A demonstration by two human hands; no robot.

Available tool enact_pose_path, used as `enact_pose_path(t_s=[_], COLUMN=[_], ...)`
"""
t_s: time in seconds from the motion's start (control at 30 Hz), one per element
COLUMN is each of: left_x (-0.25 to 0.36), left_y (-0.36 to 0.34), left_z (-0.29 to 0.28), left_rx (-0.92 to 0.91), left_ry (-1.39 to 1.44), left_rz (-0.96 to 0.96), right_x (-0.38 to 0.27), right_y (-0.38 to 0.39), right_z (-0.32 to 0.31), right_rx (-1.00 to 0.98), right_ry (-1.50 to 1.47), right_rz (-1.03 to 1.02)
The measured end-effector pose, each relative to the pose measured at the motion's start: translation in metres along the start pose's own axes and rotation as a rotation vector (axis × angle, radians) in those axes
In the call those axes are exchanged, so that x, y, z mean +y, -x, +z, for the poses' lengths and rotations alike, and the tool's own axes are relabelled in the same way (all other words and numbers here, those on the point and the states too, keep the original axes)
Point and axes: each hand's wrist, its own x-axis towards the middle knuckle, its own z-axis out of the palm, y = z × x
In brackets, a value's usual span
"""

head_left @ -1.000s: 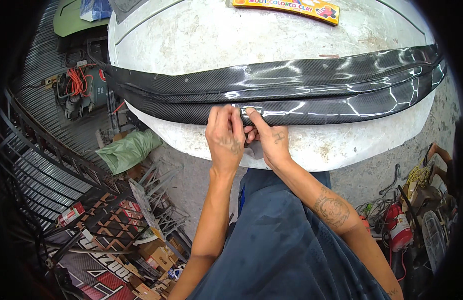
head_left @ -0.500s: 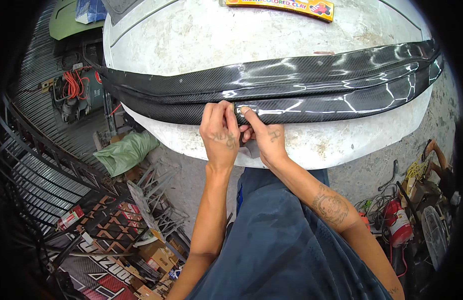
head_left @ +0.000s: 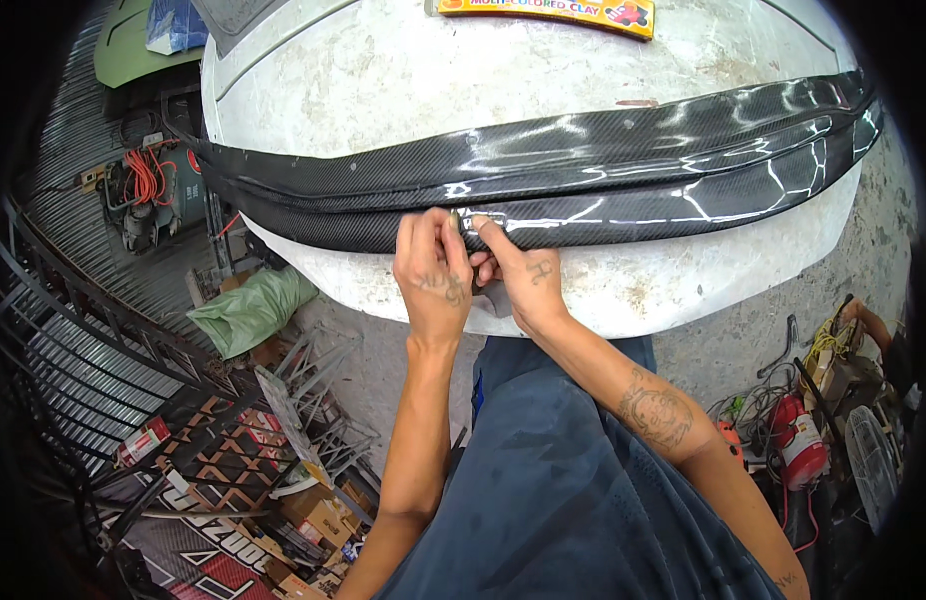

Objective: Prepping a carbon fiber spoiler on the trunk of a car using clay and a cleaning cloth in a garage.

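Observation:
A long glossy black carbon-fibre part lies across a scuffed white panel, its lower edge curved. My left hand is pinched at the part's front, with a tiny greenish item barely showing at the fingertips; what it is I cannot make out. My right hand grips the part's lower edge, thumb on top over a small shiny patch or piece beside the left fingers, other fingers curled underneath. A dark grey flap hangs just below my fingers. An orange-yellow clay box rests at the top of the white panel.
At left are a green panel, a compressor with orange hose, a green sack, metal railing and cardboard boxes. At right stand a red cylinder, a fan, tangled cables and another person's bare limb.
The scene has shifted slightly left in view. My hands stay at the same spot on the part, with small finger movements. The other person's limb at the right has changed position.

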Motion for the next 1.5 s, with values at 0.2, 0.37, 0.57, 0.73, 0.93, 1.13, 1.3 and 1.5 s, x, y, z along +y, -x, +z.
enact_pose_path(t_s=[0.2,0.37,0.57,0.73,0.93,1.13,1.3,1.5], left_x=[0.001,-0.006,-0.005,-0.006,-0.004,-0.006,-0.002,-0.021], left_y=[-0.014,-0.003,0.003,-0.005,-0.009,-0.008,0.001,0.012], left_z=[0.003,-0.004,-0.013,-0.004,-0.002,-0.005,-0.011,-0.034], left_rx=[0.002,-0.024,0.038,-0.026,-0.025,-0.062,-0.083,0.036], left_ry=[-0.013,-0.036,-0.029,-0.01,-0.043,-0.038,-0.058,0.101], left_rz=[0.011,-0.019,-0.108,0.005,0.047,0.06,0.044,-0.158], right_x=[-0.002,0.0,-0.003,-0.001,0.0,-0.002,-0.002,-0.003], right_y=[-0.002,-0.002,0.002,0.002,0.004,0.002,0.006,0.006], right_z=[0.001,0.002,0.0,0.0,0.0,0.0,0.0,-0.005], right_rx=[-0.008,-0.019,-0.017,-0.018,-0.021,-0.021,-0.01,-0.073], right_ry=[-0.007,0.007,0.054,0.033,0.021,-0.013,0.067,0.076], right_rz=[-0.016,-0.022,0.008,-0.016,-0.026,-0.027,0.006,-0.031])
